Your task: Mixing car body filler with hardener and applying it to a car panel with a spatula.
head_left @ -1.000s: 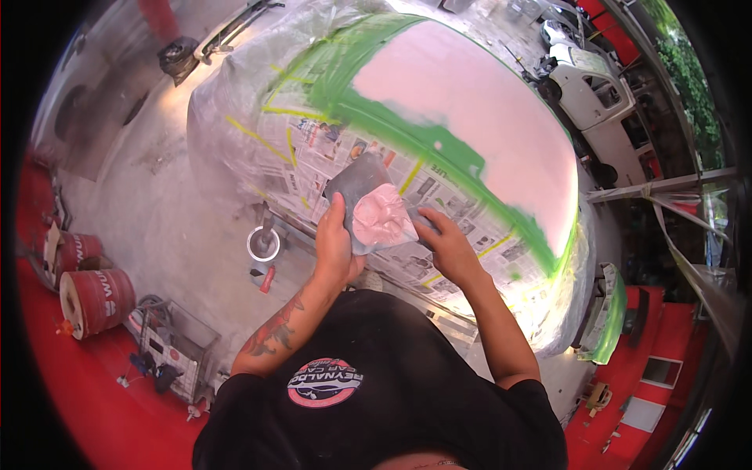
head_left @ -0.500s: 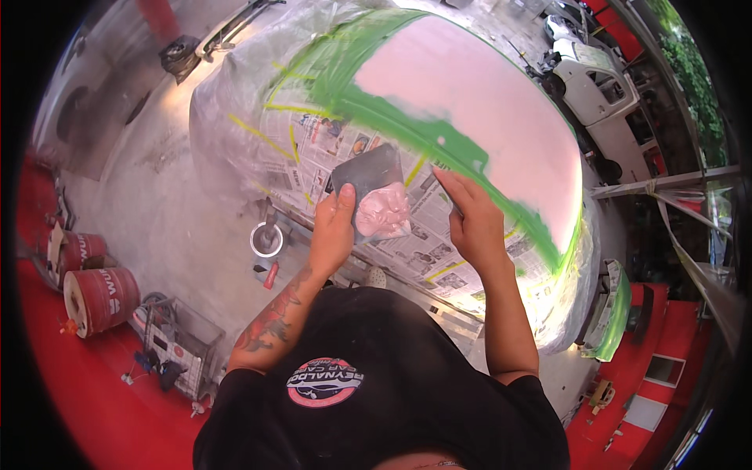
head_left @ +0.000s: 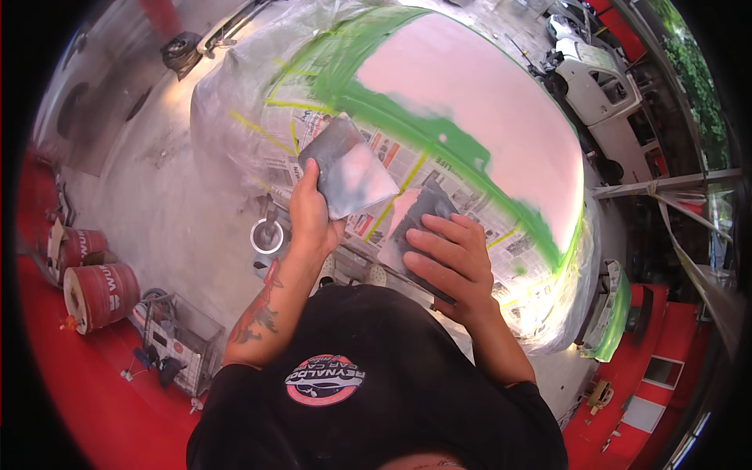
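Observation:
My left hand grips a flat grey board smeared with pale pink filler, held up over the masked panel. My right hand holds a dark flat spreader with pink filler on its blade, just right of the board and apart from it. Both are in front of a large curved car panel coated pink in the middle, bordered by green tape and covered around with newspaper and plastic sheet.
A small round tin stands on the concrete floor by my left forearm. Red drums and a wire crate lie at the left. A white car is parked at the upper right. Red floor rims the scene.
My hands have come apart: the right hand drew the spreader off the board toward me, and the left hand raised the board slightly.

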`<action>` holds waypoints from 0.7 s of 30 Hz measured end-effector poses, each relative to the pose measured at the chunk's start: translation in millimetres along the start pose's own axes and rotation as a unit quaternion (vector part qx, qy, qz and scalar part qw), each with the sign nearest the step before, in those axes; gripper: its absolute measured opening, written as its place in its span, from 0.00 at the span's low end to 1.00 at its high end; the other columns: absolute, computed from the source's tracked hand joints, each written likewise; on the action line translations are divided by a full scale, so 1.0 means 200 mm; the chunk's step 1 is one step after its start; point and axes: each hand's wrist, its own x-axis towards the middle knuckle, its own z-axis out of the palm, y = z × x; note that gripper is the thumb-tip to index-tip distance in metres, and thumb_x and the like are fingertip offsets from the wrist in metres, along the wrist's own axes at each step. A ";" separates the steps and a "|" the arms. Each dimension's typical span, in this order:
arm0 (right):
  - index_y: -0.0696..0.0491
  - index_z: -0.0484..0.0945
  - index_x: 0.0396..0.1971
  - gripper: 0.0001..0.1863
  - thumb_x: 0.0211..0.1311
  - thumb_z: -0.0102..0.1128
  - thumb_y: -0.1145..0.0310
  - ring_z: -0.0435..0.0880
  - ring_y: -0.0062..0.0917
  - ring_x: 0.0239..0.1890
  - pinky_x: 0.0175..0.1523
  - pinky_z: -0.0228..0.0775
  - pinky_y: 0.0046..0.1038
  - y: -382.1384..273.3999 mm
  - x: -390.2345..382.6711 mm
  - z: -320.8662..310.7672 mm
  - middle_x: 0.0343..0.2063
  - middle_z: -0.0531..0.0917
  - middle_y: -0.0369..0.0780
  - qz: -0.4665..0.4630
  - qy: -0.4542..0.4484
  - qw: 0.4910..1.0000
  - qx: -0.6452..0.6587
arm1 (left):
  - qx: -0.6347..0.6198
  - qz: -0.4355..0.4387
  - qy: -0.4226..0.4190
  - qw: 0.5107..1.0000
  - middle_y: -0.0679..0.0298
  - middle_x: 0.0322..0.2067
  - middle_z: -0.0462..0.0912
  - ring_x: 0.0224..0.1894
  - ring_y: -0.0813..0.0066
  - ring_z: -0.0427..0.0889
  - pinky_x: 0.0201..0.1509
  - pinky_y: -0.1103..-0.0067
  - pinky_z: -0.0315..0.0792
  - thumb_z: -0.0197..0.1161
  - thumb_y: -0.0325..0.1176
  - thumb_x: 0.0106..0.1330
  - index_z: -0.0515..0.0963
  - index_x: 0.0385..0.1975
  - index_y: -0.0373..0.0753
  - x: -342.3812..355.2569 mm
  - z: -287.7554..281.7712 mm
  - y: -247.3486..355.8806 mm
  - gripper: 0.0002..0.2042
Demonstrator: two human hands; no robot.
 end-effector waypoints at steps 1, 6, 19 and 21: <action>0.42 0.84 0.56 0.33 0.45 0.67 0.81 0.76 0.38 0.66 0.67 0.67 0.45 -0.01 0.00 0.00 0.62 0.80 0.39 -0.004 0.052 0.998 0.037 | -0.026 -0.043 0.008 0.999 0.52 0.54 0.82 0.53 0.61 0.85 0.58 0.65 0.81 0.43 0.45 0.83 0.70 0.62 0.30 -0.03 0.02 -0.02 0.24; 0.45 0.77 0.64 0.38 0.50 0.62 0.87 0.77 0.45 0.63 0.66 0.70 0.42 0.21 -0.04 0.19 0.66 0.72 0.48 0.109 0.029 0.990 0.085 | -0.054 -0.123 -0.036 0.990 0.52 0.56 0.80 0.57 0.58 0.83 0.60 0.62 0.79 0.45 0.45 0.83 0.69 0.64 0.31 -0.16 0.01 -0.13 0.23; 0.52 0.74 0.63 0.30 0.58 0.58 0.81 0.83 0.45 0.51 0.56 0.78 0.38 0.25 -0.10 0.12 0.52 0.82 0.46 0.286 -0.168 0.943 -0.026 | 0.231 0.122 -0.078 0.962 0.58 0.46 0.84 0.46 0.75 0.82 0.52 0.77 0.77 0.46 0.54 0.82 0.76 0.55 0.27 -0.07 -0.14 -0.10 0.29; 0.46 0.78 0.61 0.35 0.50 0.58 0.84 0.83 0.43 0.52 0.52 0.79 0.42 0.29 -0.07 0.03 0.52 0.82 0.43 0.249 -0.073 0.963 -0.075 | 0.325 0.093 -0.080 0.938 0.58 0.46 0.85 0.45 0.75 0.82 0.52 0.76 0.77 0.45 0.57 0.82 0.76 0.55 0.27 -0.06 -0.17 -0.07 0.31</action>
